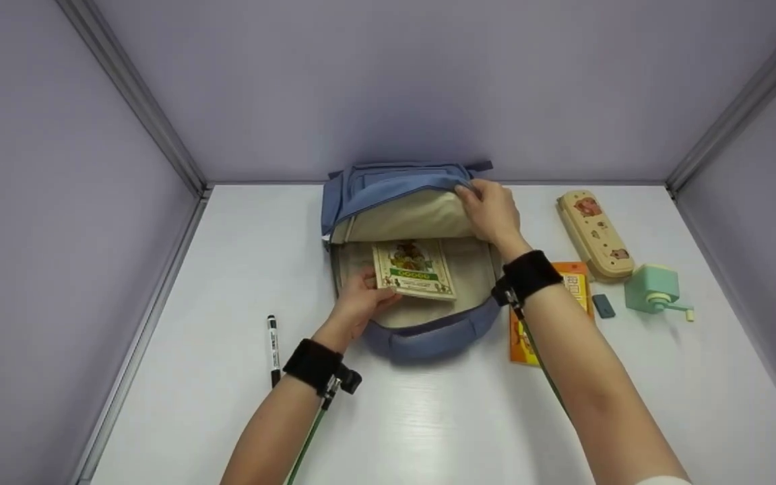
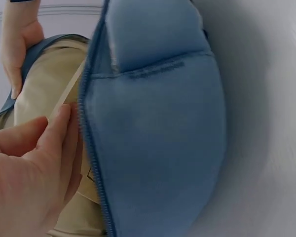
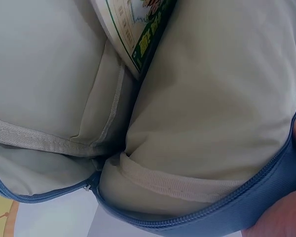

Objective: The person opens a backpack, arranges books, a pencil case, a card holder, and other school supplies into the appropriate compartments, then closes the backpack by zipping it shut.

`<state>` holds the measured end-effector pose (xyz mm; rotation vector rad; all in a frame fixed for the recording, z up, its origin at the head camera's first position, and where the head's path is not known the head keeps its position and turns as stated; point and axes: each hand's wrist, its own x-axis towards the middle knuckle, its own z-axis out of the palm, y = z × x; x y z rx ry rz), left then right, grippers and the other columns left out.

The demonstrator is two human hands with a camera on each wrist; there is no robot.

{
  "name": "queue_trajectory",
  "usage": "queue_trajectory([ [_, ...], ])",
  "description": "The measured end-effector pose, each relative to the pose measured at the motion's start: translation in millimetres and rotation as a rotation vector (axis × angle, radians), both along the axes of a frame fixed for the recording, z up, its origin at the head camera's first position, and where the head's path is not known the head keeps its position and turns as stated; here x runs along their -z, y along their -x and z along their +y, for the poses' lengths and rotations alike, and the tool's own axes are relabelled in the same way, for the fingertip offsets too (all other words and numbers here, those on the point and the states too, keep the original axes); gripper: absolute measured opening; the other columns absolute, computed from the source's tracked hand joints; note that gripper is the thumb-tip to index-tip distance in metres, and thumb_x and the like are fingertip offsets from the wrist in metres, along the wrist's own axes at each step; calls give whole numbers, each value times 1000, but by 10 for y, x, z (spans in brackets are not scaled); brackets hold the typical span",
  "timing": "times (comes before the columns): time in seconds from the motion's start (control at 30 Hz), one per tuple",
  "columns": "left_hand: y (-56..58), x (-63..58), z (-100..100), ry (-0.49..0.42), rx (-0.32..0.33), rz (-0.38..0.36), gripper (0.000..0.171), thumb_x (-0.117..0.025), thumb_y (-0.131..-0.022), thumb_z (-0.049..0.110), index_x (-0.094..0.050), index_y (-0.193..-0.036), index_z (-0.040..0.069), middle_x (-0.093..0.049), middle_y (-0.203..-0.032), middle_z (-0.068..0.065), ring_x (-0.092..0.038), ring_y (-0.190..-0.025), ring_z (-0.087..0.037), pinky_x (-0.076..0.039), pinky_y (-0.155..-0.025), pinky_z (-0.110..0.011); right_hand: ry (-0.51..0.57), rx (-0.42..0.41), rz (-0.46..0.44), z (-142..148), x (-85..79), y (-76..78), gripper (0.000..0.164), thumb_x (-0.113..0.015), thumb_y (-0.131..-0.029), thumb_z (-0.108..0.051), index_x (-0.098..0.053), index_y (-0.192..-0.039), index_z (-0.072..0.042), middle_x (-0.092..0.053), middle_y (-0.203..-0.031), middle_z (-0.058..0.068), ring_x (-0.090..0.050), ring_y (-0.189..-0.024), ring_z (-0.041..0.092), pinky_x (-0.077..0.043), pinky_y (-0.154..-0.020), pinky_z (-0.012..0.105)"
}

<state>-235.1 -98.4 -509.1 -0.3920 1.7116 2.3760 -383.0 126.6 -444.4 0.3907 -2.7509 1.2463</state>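
A blue backpack (image 1: pixel 432 345) with a cream lining lies unzipped against the back wall. My right hand (image 1: pixel 494 212) pinches the edge of its raised front flap (image 1: pixel 395 195); the right wrist view has that hand (image 3: pixel 281 212) at the zipper edge. Inside the opening is a book (image 1: pixel 413 269) with a green title band and a picture on its cover. My left hand (image 1: pixel 361 303) holds the book at its near left corner, thumb on top. In the left wrist view, the backpack's blue side panel (image 2: pixel 153 133) hides most of the book beyond the fingers.
On the right are an orange-yellow booklet (image 1: pixel 519 340), partly under my right forearm, a cream pencil case (image 1: pixel 597 236), a dark blue eraser (image 1: pixel 603 306) and a green crank pencil sharpener (image 1: pixel 652 289). A marker (image 1: pixel 273 347) lies left of my left wrist. Grey walls border the white table (image 1: pixel 226 269).
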Motion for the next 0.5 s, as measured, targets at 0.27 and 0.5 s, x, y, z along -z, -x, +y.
queue_trajectory([
  [0.27, 77, 161, -39, 195, -54, -45, 47, -61, -92, -10, -35, -131, -14, -53, -113, -31, -69, -89, -29, -55, -80, -29, 0, 9, 4, -6, -8, -9, 39, -53, -101, -42, -48, -74, -14, -45, -64, 3, -44, -56, 20, -32, -55, 34],
  [0.5, 83, 169, -80, 649, 12, 16, 25, -68, -90, -2, -57, -110, -13, -64, -85, -19, -71, -72, -22, -56, -67, -30, -9, -2, 3, -21, 15, -13, 40, -53, -101, -42, -47, -73, -14, -45, -65, 3, -44, -57, 19, -33, -57, 34],
])
